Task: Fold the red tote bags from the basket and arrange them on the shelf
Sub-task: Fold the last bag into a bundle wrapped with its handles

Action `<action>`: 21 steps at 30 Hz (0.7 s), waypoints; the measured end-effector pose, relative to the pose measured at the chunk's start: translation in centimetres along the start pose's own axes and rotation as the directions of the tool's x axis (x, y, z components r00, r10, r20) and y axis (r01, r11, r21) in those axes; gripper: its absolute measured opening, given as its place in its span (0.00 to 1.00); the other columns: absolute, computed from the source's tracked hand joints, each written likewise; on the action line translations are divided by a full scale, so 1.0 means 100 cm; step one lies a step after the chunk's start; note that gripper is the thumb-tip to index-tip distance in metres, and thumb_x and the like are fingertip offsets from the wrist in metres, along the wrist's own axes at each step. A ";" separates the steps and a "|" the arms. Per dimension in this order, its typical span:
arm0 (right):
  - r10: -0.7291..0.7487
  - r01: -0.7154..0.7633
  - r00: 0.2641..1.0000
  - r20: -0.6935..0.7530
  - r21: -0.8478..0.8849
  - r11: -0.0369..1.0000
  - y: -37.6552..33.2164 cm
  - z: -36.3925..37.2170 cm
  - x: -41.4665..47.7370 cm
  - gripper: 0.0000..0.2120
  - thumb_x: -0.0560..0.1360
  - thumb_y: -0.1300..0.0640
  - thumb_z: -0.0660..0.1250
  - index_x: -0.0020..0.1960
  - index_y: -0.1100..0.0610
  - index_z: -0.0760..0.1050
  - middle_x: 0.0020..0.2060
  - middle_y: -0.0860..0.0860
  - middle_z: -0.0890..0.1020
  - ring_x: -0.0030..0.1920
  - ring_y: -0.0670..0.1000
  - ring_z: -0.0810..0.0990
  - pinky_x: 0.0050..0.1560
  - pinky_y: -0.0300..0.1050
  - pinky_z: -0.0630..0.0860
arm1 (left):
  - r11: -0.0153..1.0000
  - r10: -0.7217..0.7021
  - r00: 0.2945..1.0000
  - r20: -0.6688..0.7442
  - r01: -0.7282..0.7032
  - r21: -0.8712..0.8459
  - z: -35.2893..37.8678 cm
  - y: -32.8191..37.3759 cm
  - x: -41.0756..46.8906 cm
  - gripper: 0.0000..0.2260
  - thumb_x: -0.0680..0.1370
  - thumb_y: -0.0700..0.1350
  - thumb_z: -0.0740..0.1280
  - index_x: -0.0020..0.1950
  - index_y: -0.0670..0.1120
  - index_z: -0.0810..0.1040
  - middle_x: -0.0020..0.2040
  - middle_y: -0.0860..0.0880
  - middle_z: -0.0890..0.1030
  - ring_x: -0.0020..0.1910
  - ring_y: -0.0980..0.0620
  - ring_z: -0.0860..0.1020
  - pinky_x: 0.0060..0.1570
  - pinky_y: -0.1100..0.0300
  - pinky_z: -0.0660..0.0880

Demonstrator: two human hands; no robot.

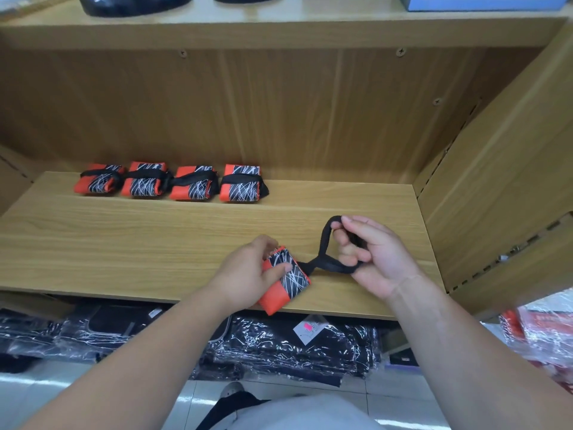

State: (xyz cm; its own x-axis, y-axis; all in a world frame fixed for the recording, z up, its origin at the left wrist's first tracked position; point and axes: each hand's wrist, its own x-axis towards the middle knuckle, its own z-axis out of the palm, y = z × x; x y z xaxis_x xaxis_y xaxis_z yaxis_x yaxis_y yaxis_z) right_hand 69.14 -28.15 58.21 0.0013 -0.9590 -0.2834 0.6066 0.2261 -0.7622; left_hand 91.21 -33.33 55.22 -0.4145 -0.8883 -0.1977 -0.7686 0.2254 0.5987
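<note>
A folded red tote bag (286,282) with a black panel of white scribbled lines lies at the front edge of the wooden shelf (124,240). My left hand (248,274) grips this bundle, thumb on top. My right hand (375,252) holds the bag's black strap (325,240), which forms a loop stretched out to the right of the bundle. Several folded red tote bags, each wrapped with its black strap, stand in a row at the back left of the shelf, from the leftmost bundle (99,179) to the rightmost bundle (242,183). No basket is in view.
The shelf's side wall (496,181) rises on the right and a higher shelf board (279,29) runs overhead. Below the shelf lie black goods in clear plastic (279,346). Red packaged goods (545,333) sit at the lower right. Bare shelf lies right of the row.
</note>
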 end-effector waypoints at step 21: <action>0.060 -0.073 0.992 0.110 0.125 0.989 0.003 0.015 0.006 0.49 0.69 0.25 0.49 0.63 0.68 0.74 0.48 0.63 0.83 0.55 0.61 0.82 0.64 0.58 0.72 | 0.945 0.053 0.969 0.242 0.029 -0.326 -0.064 0.007 0.008 0.11 0.69 0.46 0.79 0.42 0.40 0.84 0.41 0.37 0.84 0.35 0.48 0.78 0.37 0.52 0.76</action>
State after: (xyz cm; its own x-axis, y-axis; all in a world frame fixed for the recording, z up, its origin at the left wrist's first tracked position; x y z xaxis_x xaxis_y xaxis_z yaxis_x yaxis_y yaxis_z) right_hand 70.53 -28.93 58.74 0.1253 -0.9568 -0.2624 0.6993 0.2728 -0.6607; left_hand 93.43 -36.46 60.40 -0.5607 -0.7514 -0.3477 -0.5799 0.0566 0.8127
